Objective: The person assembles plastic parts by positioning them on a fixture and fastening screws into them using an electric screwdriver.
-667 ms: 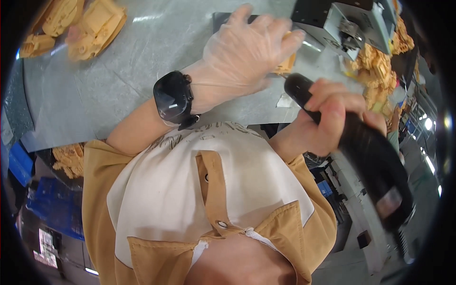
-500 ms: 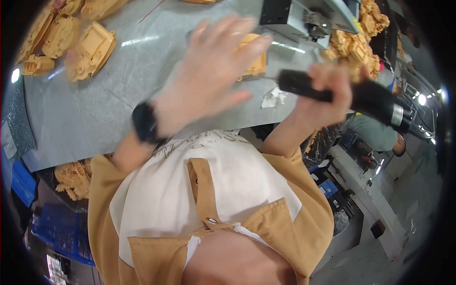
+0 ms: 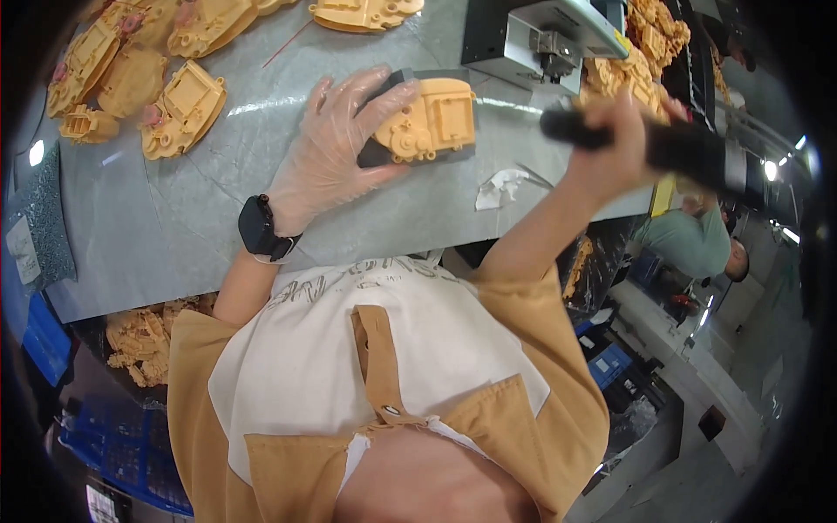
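Now my left hand [image 3: 331, 146] is resting half open against the yellow part [image 3: 440, 122] on the dark block [image 3: 375, 155]; my right hand [image 3: 615, 144] is gripping a black tool [image 3: 689, 155]. I should be pressing gently.

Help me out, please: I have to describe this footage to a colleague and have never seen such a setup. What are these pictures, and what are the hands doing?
There is no robot here, just a person. A wide fisheye camera worn on the head looks down, so edges curve and the person's own chest fills the lower middle.

The left hand, in a thin clear glove, touches a yellow molded part set on a dark block; I can't tell how firmly it grips. The right hand holds a long black tool, blurred.

On the grey table also lie loose yellow pieces at the left, torn white paper, and a metal box-like device at the far side.
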The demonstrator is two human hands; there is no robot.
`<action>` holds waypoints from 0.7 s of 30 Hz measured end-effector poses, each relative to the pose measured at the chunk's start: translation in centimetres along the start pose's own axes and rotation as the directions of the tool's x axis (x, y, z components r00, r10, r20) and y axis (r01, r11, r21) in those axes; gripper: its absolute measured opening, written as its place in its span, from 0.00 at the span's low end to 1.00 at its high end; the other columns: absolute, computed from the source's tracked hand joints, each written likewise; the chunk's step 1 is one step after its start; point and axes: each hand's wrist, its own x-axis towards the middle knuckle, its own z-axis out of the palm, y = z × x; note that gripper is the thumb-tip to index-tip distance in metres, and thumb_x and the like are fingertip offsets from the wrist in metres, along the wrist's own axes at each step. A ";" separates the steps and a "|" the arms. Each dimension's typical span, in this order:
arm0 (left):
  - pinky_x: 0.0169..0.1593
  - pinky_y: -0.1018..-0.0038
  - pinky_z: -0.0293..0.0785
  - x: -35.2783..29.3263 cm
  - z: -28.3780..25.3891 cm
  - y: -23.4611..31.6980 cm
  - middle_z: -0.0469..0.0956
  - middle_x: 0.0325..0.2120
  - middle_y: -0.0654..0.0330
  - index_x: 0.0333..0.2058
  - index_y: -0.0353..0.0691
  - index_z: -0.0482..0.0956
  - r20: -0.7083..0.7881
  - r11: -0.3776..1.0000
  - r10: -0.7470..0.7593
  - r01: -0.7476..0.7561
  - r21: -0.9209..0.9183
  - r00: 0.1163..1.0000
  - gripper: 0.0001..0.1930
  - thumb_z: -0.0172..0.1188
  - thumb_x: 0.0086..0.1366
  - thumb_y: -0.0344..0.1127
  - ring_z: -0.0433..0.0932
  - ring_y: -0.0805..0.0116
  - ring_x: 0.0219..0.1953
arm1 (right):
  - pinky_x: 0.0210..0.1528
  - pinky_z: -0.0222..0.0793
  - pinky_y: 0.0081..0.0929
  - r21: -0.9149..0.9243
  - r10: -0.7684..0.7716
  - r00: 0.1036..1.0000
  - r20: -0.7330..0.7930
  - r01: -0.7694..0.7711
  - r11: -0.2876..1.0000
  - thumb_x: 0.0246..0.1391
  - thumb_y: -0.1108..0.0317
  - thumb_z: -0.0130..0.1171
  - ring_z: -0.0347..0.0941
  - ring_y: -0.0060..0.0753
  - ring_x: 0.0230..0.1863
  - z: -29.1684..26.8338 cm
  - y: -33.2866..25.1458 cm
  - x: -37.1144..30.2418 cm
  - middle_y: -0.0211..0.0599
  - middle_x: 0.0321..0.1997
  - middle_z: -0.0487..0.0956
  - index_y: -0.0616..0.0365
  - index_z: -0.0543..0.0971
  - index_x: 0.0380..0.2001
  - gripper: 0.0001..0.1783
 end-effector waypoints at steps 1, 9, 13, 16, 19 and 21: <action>0.61 0.53 0.51 0.3 0.1 -0.4 0.60 0.55 0.58 0.59 0.58 0.57 -0.007 1.000 -0.006 0.006 0.001 1.000 0.42 0.68 0.44 0.45 0.60 0.60 0.57 | 0.20 0.66 0.27 0.126 0.030 0.999 0.013 -0.031 0.992 0.42 0.85 0.53 0.65 0.27 0.12 0.3 -1.1 -1.6 0.39 0.16 0.71 0.63 0.59 0.46 0.26; 0.60 0.53 0.52 -0.4 0.1 -0.3 0.61 0.54 0.58 0.58 0.61 0.59 -0.048 1.000 0.026 -0.026 0.000 0.999 0.42 0.70 0.42 0.47 0.61 0.61 0.57 | 0.21 0.66 0.32 0.287 0.074 0.971 0.225 -0.139 0.948 0.44 0.80 0.50 0.62 0.29 0.13 4.6 -4.1 -7.9 0.35 0.17 0.66 0.57 0.53 0.50 0.29; 0.60 0.51 0.52 -0.5 0.2 -0.1 0.59 0.57 0.58 0.56 0.58 0.63 -0.111 0.997 0.054 -0.059 -0.044 0.992 0.41 0.70 0.40 0.49 0.60 0.58 0.58 | 0.21 0.66 0.31 0.217 0.087 0.954 0.288 -0.154 0.964 0.44 0.79 0.51 0.62 0.28 0.13 4.9 -3.3 -8.3 0.35 0.17 0.66 0.57 0.53 0.50 0.30; 0.60 0.53 0.51 -0.7 0.4 0.2 0.59 0.57 0.57 0.56 0.59 0.65 -0.103 0.998 0.046 -0.051 -0.046 0.994 0.39 0.69 0.42 0.50 0.59 0.57 0.58 | 0.22 0.66 0.31 0.231 0.119 0.955 0.273 -0.185 0.955 0.44 0.78 0.51 0.62 0.28 0.13 5.3 -3.3 -8.3 0.35 0.16 0.66 0.58 0.53 0.50 0.29; 0.61 0.54 0.51 -0.8 0.5 0.3 0.59 0.57 0.57 0.56 0.59 0.65 -0.105 0.997 0.064 -0.069 -0.040 0.992 0.37 0.67 0.44 0.50 0.59 0.57 0.58 | 0.22 0.67 0.30 0.189 0.143 0.957 0.253 -0.194 0.963 0.43 0.77 0.52 0.63 0.28 0.13 5.6 -3.2 -8.4 0.34 0.15 0.67 0.59 0.53 0.49 0.29; 0.60 0.54 0.52 -0.8 0.6 0.2 0.59 0.57 0.57 0.56 0.59 0.65 -0.107 0.997 0.066 -0.071 -0.039 0.992 0.37 0.67 0.44 0.50 0.59 0.57 0.58 | 0.23 0.67 0.29 0.175 0.161 0.951 0.264 -0.211 0.962 0.43 0.77 0.52 0.63 0.28 0.13 5.8 -3.2 -8.3 0.34 0.16 0.67 0.59 0.53 0.48 0.29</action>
